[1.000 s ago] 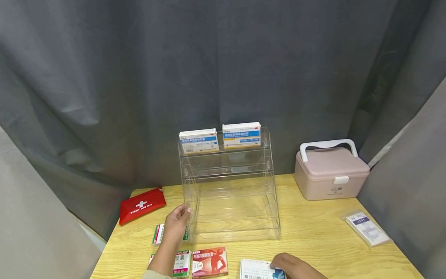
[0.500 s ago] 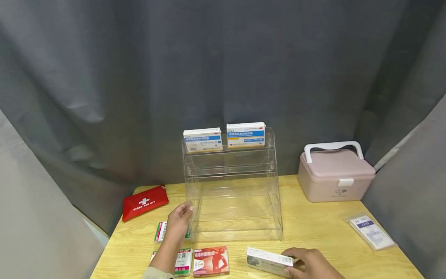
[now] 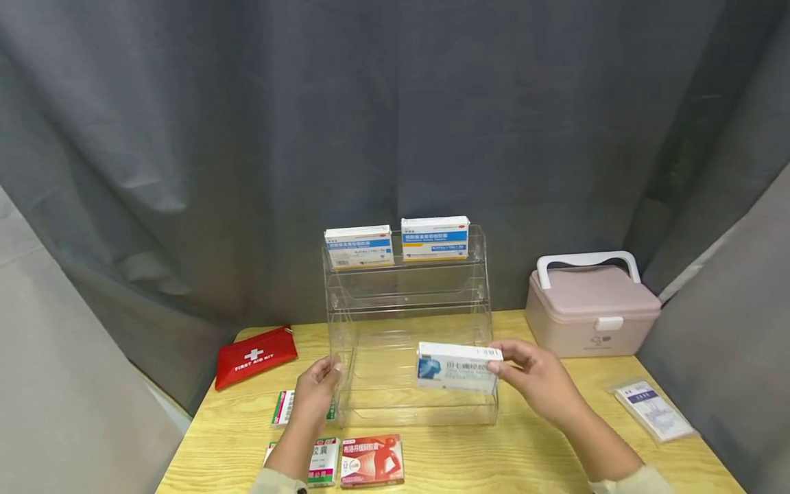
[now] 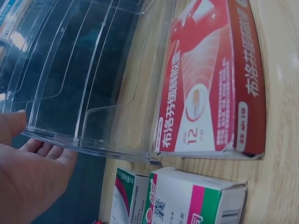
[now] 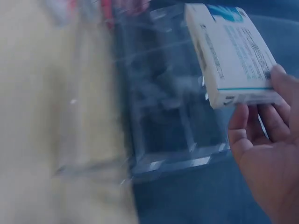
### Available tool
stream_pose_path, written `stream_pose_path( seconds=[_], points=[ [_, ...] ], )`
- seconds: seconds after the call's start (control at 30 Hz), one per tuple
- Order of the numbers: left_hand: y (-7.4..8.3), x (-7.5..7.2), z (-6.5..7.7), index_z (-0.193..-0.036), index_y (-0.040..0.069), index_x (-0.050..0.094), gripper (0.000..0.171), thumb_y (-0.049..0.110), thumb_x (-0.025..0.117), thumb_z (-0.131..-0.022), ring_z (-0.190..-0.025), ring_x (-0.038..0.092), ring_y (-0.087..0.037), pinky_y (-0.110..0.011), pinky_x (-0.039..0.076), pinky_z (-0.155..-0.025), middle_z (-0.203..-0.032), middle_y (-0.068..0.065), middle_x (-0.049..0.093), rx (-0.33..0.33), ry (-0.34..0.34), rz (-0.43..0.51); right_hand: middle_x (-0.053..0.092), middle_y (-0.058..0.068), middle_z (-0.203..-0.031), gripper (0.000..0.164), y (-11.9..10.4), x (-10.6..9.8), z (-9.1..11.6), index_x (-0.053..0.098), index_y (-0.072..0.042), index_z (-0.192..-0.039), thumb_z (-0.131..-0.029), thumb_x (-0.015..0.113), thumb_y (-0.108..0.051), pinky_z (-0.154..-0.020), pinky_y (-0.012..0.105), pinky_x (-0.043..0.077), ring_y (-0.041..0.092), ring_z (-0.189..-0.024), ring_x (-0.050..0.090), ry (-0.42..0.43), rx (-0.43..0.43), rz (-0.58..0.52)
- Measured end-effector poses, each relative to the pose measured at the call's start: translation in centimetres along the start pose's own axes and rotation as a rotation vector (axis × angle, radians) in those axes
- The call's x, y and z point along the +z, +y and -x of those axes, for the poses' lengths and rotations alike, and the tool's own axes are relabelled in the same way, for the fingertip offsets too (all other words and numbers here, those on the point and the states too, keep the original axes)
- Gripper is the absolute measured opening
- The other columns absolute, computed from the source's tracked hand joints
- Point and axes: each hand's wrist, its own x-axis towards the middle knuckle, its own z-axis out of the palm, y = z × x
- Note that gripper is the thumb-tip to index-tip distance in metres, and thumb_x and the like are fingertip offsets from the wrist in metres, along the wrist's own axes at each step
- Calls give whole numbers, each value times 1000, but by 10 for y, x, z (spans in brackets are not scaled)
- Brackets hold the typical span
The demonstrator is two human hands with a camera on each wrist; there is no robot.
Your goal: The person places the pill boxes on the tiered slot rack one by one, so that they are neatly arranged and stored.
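A clear tiered display rack point(image 3: 413, 408) stands mid-table. My left hand point(image 3: 317, 387) holds its left side edge, thumb on one face and fingers on the other in the left wrist view. My right hand point(image 3: 540, 377) pinches a white medicine box point(image 3: 458, 368) with a blue picture by its right end. That box hangs in front of the rack's lower tiers, above the table. Two blue-and-white medicine boxes, a left one point(image 3: 359, 248) and a right one point(image 3: 435, 239), stand side by side on the top tier. The right wrist view is blurred around the rack.
A red medicine box point(image 3: 372, 461) lies before the rack, beside green-and-white boxes point(image 4: 196, 198) partly hidden by my left arm. A red first aid pouch point(image 3: 256, 357) lies at left. At right are a pink lidded case point(image 3: 592, 312) and a bagged white pack point(image 3: 655, 410).
My right hand has lifted the white medicine box off the front of the table, turned it upright and carried it forward to the rack. My left hand stays on the rack's edge.
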Motion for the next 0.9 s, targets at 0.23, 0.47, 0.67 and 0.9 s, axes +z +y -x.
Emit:
stream_pose_path(
  seconds=[0.23,0.47,0.67,0.9],
  points=[
    [4,-4,-1,-162,1,48,55,25,60,-114,-154,46,-48,-64,34,-131,-166,-27,47,-13,2,5,76,23,-133,39,-55,26,-83,69,1,-139,-104,77,-14,-92,27,66,8,-104,77,59,-30,-196],
    [4,-1,-3,-160,-2,49,53,19,59,-114,-156,42,-49,-63,33,-132,-166,-29,46,-7,-16,36,76,13,-137,40,-89,50,-137,72,-12,-142,-104,78,-24,-90,20,61,13,-115,74,109,-25,-180],
    [3,-2,-6,-160,-4,49,52,18,59,-113,-155,43,-49,-63,34,-131,-163,-30,49,14,-22,59,75,8,-136,41,-90,79,-163,73,-20,-142,-103,79,-33,-105,47,61,27,-130,71,130,-20,-68],
    [4,-2,-7,-160,-3,49,55,22,62,-113,-153,46,-49,-63,35,-130,-162,-28,52,3,-17,50,73,10,-140,44,-82,103,-173,70,-19,-147,-105,76,-34,-108,50,60,30,-134,69,123,-21,49]
  ],
)
